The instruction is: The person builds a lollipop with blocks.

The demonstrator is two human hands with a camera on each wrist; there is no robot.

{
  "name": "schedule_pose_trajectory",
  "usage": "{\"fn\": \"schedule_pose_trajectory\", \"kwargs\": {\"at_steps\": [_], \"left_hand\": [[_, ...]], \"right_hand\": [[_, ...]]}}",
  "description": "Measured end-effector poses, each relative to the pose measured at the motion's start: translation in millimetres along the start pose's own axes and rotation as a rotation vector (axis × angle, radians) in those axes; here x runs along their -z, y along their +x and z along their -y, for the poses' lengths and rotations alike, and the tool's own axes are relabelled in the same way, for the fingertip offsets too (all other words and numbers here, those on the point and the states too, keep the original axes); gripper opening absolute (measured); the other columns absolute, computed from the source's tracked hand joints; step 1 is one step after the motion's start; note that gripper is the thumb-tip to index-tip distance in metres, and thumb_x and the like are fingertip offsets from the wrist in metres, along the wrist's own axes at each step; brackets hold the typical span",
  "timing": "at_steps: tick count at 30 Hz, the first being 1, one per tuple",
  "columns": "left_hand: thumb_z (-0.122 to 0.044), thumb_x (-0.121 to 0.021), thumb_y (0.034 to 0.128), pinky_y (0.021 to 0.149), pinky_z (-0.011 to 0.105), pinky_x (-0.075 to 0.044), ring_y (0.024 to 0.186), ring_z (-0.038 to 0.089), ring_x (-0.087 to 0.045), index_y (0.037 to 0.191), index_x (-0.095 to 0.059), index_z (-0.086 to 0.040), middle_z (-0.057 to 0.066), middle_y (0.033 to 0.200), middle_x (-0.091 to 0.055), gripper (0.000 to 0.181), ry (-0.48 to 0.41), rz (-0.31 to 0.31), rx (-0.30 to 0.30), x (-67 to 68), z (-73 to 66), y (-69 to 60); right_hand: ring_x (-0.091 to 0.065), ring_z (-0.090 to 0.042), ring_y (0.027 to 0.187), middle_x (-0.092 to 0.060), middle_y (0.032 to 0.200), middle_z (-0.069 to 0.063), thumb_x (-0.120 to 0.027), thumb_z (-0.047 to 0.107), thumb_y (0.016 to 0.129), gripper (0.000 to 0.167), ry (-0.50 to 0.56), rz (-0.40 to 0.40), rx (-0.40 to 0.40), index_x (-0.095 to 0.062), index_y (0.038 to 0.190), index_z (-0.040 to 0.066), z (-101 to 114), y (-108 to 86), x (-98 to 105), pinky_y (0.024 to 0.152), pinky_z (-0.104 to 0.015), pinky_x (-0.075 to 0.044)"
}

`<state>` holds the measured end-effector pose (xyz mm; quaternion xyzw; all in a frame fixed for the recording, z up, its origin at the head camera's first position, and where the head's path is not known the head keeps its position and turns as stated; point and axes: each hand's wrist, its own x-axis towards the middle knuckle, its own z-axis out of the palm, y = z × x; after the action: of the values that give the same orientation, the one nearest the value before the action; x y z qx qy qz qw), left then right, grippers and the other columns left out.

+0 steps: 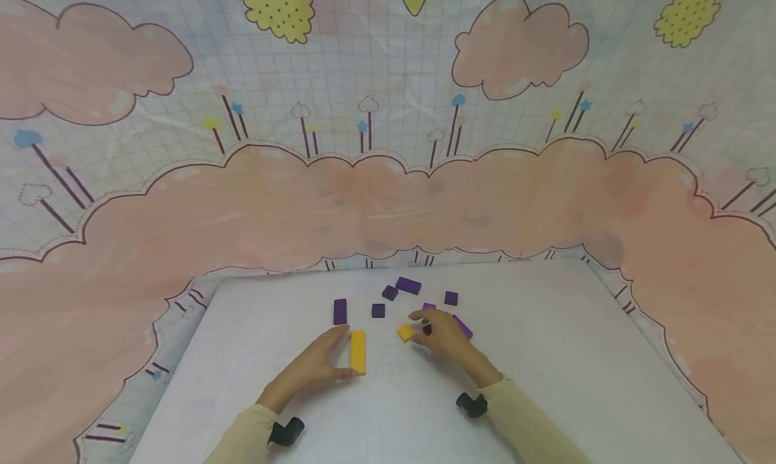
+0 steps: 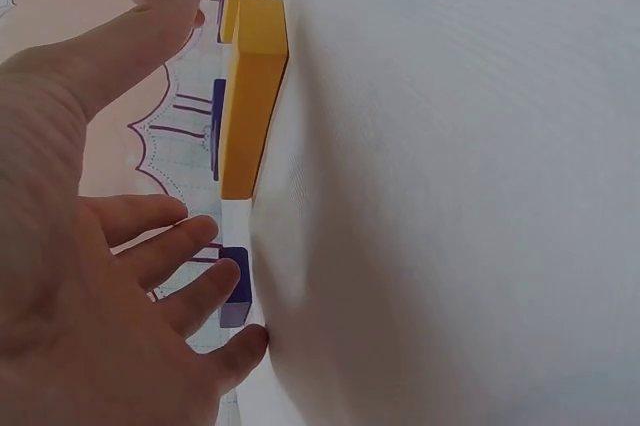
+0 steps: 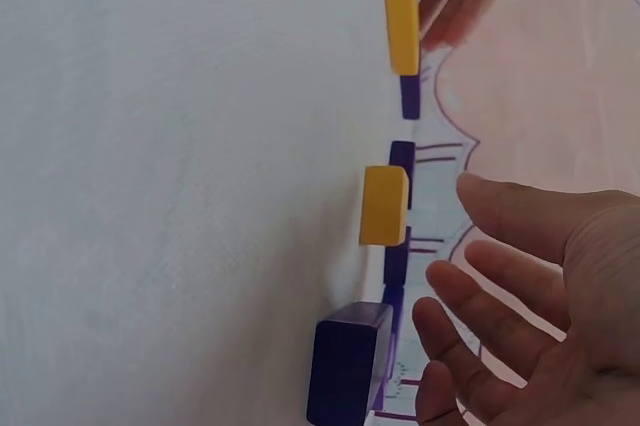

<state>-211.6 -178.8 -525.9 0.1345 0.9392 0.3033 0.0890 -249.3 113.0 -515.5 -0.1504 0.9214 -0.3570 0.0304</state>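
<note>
On the white table lies a long yellow block, with my left hand just left of it, thumb and fingers spread apart. In the left wrist view a gap shows between the fingers and this long block; whether the thumb touches it I cannot tell. A small yellow block sits near the fingertips of my right hand. Seen from the right wrist, that small block stands apart from the loosely extended fingers. A purple block lies beside the right hand, partly out of frame.
Several purple blocks are scattered beyond the hands: an upright-lying long one, another long one at the back, and small cubes such as this cube. Cloud-patterned cloth surrounds the white tabletop.
</note>
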Motion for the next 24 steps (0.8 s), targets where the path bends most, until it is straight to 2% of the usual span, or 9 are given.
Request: {"fn": "schedule_pose_trajectory", "kwargs": {"at_steps": [6,18,24], "left_hand": [[-0.032,-0.088,0.0688,0.117,0.057,-0.03,0.143,0.038,-0.037,0.148,-0.041,-0.005,0.014,0.154,-0.042,0.096,-0.007,0.021,-0.03,-2.5,1.1,-3.5],[-0.034,-0.089,0.0671,0.118,0.061,-0.024,0.141,0.038,-0.038,0.144,-0.046,-0.008,0.013,0.149,-0.048,0.093,0.089,0.018,-0.063,-11.0,1.9,-2.2],[-0.036,-0.088,0.0677,0.118,0.061,-0.023,0.141,0.038,-0.037,0.146,-0.045,-0.01,0.013,0.15,-0.047,0.093,0.105,0.033,-0.069,-11.8,-1.4,-1.9]], "right_hand": [[-0.064,-0.027,0.109,-0.07,0.118,-0.008,-0.078,0.016,0.082,0.039,-0.019,0.013,0.0,-0.069,0.12,0.014,-0.7,-0.5,-2.7,0.096,-0.045,-0.054],[-0.064,-0.023,0.101,-0.072,0.115,-0.008,-0.075,0.008,0.083,0.034,-0.034,0.025,0.068,-0.071,0.117,0.011,-5.9,-2.9,-8.5,0.09,-0.043,-0.055],[-0.064,-0.025,0.108,-0.071,0.118,-0.006,-0.073,0.009,0.085,0.033,-0.038,0.045,0.06,-0.07,0.118,0.012,-10.0,-2.3,-10.5,0.097,-0.045,-0.053]]}}
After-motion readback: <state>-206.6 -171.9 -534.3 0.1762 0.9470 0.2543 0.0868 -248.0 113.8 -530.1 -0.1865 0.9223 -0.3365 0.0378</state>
